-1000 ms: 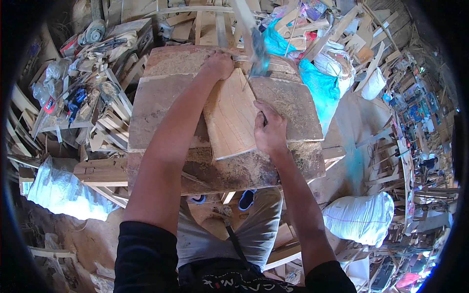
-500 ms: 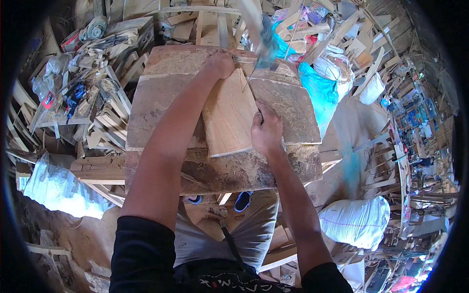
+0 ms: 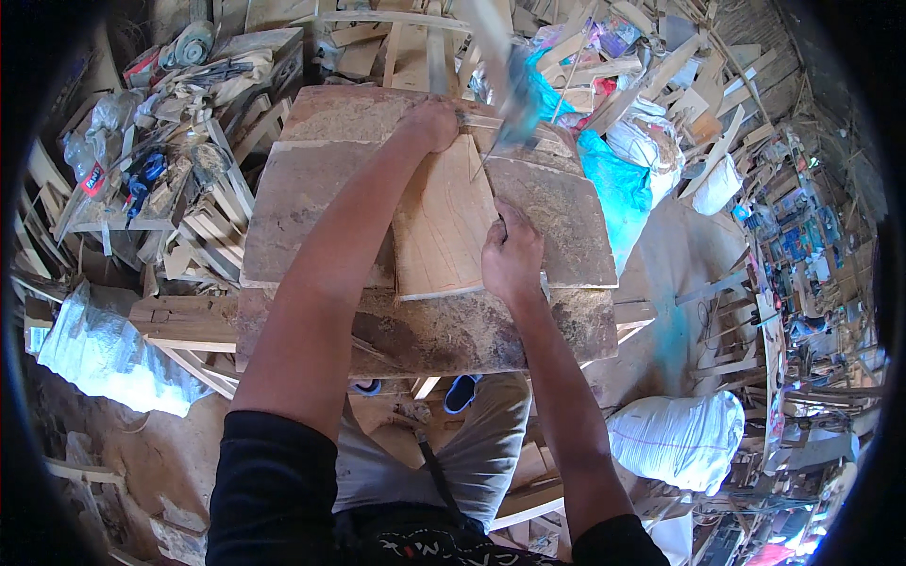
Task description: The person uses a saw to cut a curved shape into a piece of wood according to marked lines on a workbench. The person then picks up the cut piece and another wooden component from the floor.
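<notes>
A pale wooden board (image 3: 439, 226) with curved lines drawn along it lies on the worn worktable (image 3: 321, 198). At its far left corner my left hand (image 3: 432, 124) is closed on the edge, with the fingertips partly hidden. My right hand (image 3: 512, 253) grips the right edge, its fingers curled and the thumb side toward the board. Between the two hands, a thin saw blade (image 3: 482, 160) meets the board near its far right edge. Above it hangs a motion-blurred saw arm (image 3: 517, 104) with a bluish lower part.
Sawdust and a small wood strip (image 3: 376, 351) lie on the table's near part. Scrap wood (image 3: 212, 231) and a plastic bottle (image 3: 92, 174) crowd the left. To the right are a turquoise sack (image 3: 609, 189) and a stuffed white sack (image 3: 678, 439). A wooden beam (image 3: 184, 321) juts out at left.
The board has shifted very slightly against the blade, both hands still on it. The saw arm stays blurred. The whole view has moved a little.
</notes>
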A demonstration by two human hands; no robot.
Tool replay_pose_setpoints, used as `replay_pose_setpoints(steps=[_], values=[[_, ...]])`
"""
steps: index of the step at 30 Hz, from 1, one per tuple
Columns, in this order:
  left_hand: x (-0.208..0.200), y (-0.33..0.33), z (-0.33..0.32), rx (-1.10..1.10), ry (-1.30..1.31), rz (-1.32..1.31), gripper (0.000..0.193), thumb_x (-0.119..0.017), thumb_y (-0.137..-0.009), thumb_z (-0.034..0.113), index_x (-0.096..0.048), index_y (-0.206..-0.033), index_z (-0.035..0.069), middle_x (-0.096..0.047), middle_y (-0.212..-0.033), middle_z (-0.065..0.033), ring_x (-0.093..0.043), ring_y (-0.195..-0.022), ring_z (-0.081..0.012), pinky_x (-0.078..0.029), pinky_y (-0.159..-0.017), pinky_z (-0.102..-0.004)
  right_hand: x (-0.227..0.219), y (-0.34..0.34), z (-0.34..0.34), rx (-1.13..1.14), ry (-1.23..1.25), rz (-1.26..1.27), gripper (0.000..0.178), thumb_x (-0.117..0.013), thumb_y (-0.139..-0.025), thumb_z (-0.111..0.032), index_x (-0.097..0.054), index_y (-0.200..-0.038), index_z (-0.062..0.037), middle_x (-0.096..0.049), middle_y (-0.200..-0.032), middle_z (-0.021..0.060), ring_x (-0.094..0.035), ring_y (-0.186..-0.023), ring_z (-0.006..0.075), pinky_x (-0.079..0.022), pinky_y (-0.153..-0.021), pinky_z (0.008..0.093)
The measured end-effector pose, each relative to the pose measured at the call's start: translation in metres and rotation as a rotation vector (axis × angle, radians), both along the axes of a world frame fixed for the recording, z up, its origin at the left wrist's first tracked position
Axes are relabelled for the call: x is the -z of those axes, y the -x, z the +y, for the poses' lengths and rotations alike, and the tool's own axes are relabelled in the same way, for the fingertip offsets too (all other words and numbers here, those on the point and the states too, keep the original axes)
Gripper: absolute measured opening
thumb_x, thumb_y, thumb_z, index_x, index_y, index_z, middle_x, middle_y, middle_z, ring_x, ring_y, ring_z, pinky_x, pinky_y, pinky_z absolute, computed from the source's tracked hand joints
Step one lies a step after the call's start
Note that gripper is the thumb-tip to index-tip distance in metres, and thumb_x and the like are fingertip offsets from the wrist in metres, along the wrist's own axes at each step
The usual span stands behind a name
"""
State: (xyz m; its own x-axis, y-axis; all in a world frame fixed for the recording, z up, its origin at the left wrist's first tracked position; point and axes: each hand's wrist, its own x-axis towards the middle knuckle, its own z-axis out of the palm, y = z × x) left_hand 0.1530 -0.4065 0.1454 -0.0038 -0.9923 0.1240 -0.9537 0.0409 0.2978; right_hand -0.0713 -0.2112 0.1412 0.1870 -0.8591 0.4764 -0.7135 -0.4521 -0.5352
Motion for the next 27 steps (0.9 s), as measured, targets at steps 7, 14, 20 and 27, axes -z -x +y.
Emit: replay_pose_setpoints(steps=[7, 14, 20, 27], values=[[-0.008, 0.001, 0.006, -0.002, 0.026, 0.038, 0.047, -0.044, -0.104, 0.018, -0.06, -0.146, 0.004, -0.05, -0.159, -0.02, -0.046, -0.15, -0.0364, -0.036, -0.125, -0.0521, 0.006, 0.0, -0.005, -0.015, 0.067, 0.018, 0.039, -0.055, -0.093, -0.002, -0.067, -0.128, 0.005, -0.069, -0.128, 0.0291, -0.067, -0.119, 0.0463, -0.052, -0.105, 0.0518], [-0.002, -0.002, -0.002, 0.022, 0.049, 0.023, 0.047, -0.046, -0.103, 0.02, -0.061, -0.145, 0.006, -0.052, -0.157, -0.0203, -0.049, -0.148, -0.0373, -0.038, -0.123, -0.0547, 0.0, -0.004, -0.004, -0.018, -0.001, 0.011, 0.039, -0.057, -0.09, 0.0, -0.066, -0.128, 0.0068, -0.068, -0.13, 0.0297, -0.066, -0.12, 0.0464, -0.052, -0.106, 0.051], [0.004, -0.003, -0.011, 0.038, 0.081, -0.041, 0.048, -0.049, -0.103, 0.027, -0.061, -0.144, 0.004, -0.058, -0.149, -0.0236, -0.055, -0.14, -0.04, -0.042, -0.119, -0.0578, -0.002, -0.007, -0.004, -0.008, 0.015, 0.0, 0.04, -0.056, -0.09, 0.0, -0.066, -0.129, 0.0069, -0.067, -0.132, 0.0299, -0.066, -0.121, 0.0467, -0.052, -0.106, 0.052], [0.008, -0.005, -0.02, 0.048, 0.148, -0.066, 0.046, -0.052, -0.101, 0.027, -0.064, -0.139, 0.003, -0.066, -0.136, -0.0286, -0.063, -0.129, -0.0428, -0.048, -0.115, -0.0503, 0.004, -0.006, -0.009, -0.015, 0.024, -0.004, 0.041, -0.056, -0.091, -0.002, -0.064, -0.13, 0.0076, -0.067, -0.133, 0.0291, -0.065, -0.122, 0.0466, -0.051, -0.107, 0.0515]])
